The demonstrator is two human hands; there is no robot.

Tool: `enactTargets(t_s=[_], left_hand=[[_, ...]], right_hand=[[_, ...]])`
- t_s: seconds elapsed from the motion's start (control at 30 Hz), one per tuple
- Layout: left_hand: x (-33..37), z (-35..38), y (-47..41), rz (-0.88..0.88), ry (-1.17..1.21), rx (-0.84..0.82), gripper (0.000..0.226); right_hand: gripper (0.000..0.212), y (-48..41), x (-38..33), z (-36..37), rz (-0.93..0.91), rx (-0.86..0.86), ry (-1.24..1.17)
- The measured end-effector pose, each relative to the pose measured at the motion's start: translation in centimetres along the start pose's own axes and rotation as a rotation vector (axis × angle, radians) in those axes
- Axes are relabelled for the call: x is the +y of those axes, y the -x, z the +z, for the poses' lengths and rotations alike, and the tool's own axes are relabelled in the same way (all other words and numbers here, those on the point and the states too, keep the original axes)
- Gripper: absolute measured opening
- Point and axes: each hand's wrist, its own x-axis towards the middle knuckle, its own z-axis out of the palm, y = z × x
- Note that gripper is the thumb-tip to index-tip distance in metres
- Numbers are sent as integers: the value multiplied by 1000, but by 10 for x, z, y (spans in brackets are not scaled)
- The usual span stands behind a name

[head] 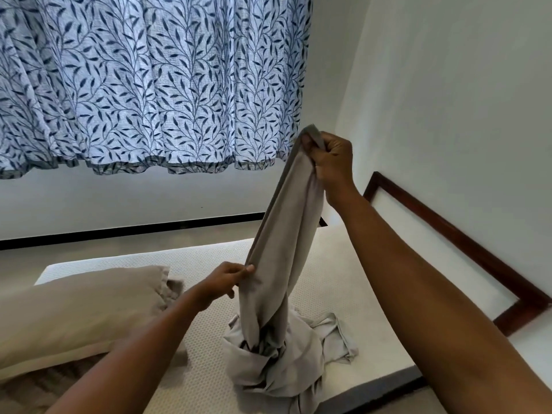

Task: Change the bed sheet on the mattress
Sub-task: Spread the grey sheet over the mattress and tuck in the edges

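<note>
With the right hand [330, 158] fisted on the grey bed sheet's [286, 234] top end, it hangs near-vertical to a heap on the bare mattress [373, 309]. Left hand [230, 279] pinches lower down, probably a hem. Spreading means pulling the hands apart.

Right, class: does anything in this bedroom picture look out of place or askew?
The grey sheet is not spread: it hangs twisted from the right hand, pinched by the left hand, its rest heaped on the bare mattress.

Both hands, right [330, 158] above left [231, 277], gripping a grey sheet [286, 243] over the bare mattress [367, 324].
</note>
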Motion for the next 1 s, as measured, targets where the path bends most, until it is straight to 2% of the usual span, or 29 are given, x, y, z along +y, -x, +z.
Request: enactTargets(t_s=[0.1,0.2,0.33,0.43,0.57,0.6,0.63,0.73,0.8,0.87,0.93,1.0], left_hand=[[6,-11,1,29,165,-3,81],[21,-23,3,60,223,-100,64],[49,-27,4,122,269,-153,42],[65,-16,0,193,288,-4,27],[82,-16,-1,304,541,219,20],[85,-17,1,339,523,233,20],[86,-16,4,375,473,239,20],[73,-3,8,421,260,191,22],[51,10,7,379,146,129,24],[25,21,-3,324,-113,141,26],[1,31,-10,272,-411,170,25],[-15,37,-10,222,-483,239,26]], right_hand=[[61,4,11,-19,35,6,30],[59,12,23,-29,115,8,35],[38,23,23,-28,219,-10,-16],[23,27,14,-23,251,-88,-15],[23,34,15,-25,298,-395,158],[22,33,15,-25,282,-405,178],[22,31,12,-25,263,-336,163],[21,9,0,-32,232,20,-45],[27,-4,-4,-38,175,47,-73],[30,-6,-2,-38,129,44,-52],[23,0,2,-39,121,79,-68],[17,5,6,-45,144,119,-101]])
